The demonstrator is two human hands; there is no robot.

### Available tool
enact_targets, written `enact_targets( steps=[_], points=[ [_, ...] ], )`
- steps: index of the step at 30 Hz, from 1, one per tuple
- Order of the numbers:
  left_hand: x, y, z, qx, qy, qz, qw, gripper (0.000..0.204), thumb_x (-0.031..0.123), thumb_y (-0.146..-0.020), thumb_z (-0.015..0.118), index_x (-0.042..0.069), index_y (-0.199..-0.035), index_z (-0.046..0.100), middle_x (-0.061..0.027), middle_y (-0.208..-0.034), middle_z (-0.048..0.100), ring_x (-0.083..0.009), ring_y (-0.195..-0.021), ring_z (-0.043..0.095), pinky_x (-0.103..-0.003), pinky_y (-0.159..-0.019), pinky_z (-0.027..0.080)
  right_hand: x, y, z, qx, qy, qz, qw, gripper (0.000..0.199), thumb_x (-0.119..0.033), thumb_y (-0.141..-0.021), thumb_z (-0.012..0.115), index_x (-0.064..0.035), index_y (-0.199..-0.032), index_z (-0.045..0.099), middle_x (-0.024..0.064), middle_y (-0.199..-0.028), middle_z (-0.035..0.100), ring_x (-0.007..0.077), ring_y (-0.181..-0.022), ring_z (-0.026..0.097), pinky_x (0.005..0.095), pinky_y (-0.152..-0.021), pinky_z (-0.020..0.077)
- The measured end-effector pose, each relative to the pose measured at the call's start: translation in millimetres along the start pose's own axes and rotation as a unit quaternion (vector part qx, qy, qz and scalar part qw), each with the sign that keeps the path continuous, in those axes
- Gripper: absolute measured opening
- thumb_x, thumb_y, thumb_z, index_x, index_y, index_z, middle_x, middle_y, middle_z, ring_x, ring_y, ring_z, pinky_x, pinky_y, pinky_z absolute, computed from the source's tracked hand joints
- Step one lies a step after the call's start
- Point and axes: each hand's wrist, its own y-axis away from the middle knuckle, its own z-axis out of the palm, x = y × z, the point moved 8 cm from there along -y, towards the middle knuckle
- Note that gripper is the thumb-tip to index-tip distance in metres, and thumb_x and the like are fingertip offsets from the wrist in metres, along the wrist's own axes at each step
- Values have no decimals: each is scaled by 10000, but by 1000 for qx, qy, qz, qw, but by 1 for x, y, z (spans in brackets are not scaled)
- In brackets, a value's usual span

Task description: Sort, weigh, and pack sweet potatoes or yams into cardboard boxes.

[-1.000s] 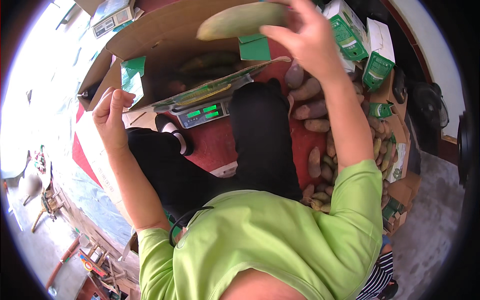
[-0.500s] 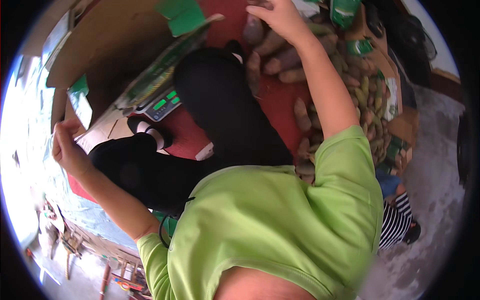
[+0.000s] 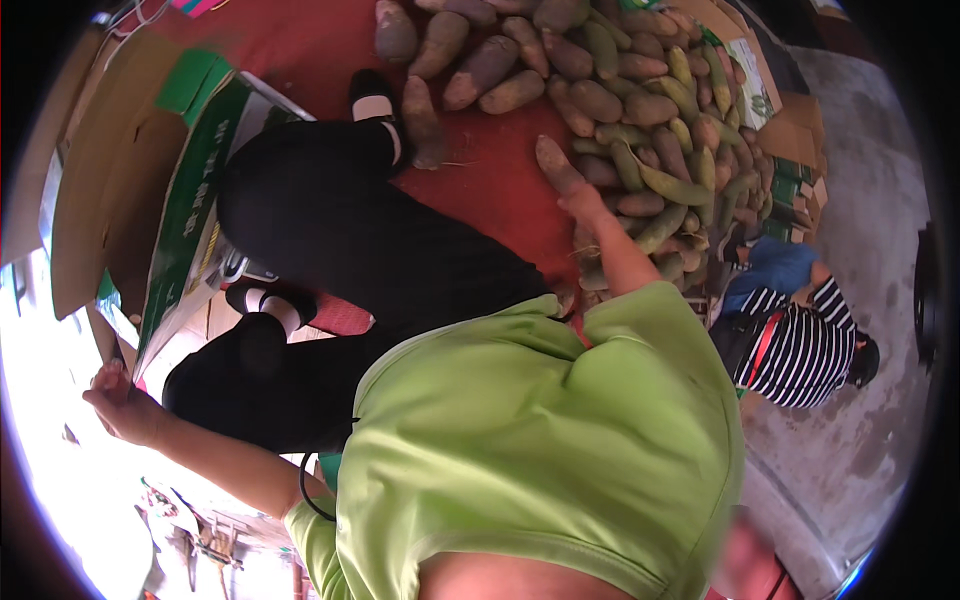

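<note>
My right hand (image 3: 587, 205) is closed round the near end of a thick, long root vegetable (image 3: 556, 163), brownish with a pale end, beside the big pile. The left hand (image 3: 125, 402) is pinched at the near corner of a large open cardboard box (image 3: 80, 215), which has green printed sides. Its fingertips are small in the view and partly hidden. Over the red floor covering (image 3: 490, 190) spreads a heap of similar vegetables (image 3: 650, 110), some green, some reddish-brown. Several lie loose near my foot, one of them (image 3: 423, 125) right beside the shoe.
Under the box's side, part of a scale (image 3: 240, 268) shows behind my knee. Torn cardboard (image 3: 790, 130) borders the heap on the right. A person in a striped top (image 3: 800, 345) is bent over at the right, on the grey concrete floor (image 3: 870, 240).
My right hand has come back from the far vegetables to the heap's near edge and now holds one. The view has shifted, and the box side now covers most of the scale.
</note>
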Motion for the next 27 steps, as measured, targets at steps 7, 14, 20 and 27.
enact_targets(
  steps=[7,14,20,27],
  points=[
    [1,-2,2,-12,56,-25,998,472,397,-932,436,-27,-812,608,-116,-757,602,-230,-780,578,-305,-742,421,29,58,52,-11,96,-31,995,162,-140,-752,597,-54,-879,647,169,-796,648,307,-694,643,380,-664,521],
    [13,9,-2,25,72,-34,996,461,393,-924,460,-32,-817,599,-115,-734,598,-231,-777,575,-322,-766,417,33,81,-29,0,367,27,930,213,-182,-794,546,-146,-985,632,54,-1035,597,247,-1028,540,431,-796,445],
    [-12,-5,-11,25,79,-41,996,434,372,-929,459,-34,-852,589,-127,-748,606,-238,-794,578,-338,-779,422,92,108,-37,-55,475,69,875,314,-166,-724,629,-201,-1035,593,18,-1134,488,213,-1121,407,408,-838,393],
    [-6,0,-5,9,72,-45,996,437,345,-952,416,-32,-808,582,-140,-794,607,-229,-814,567,-342,-809,425,104,89,-32,-57,492,17,868,271,-178,-746,619,-220,-1013,613,2,-1060,552,192,-1074,463,398,-834,396]
  ],
)
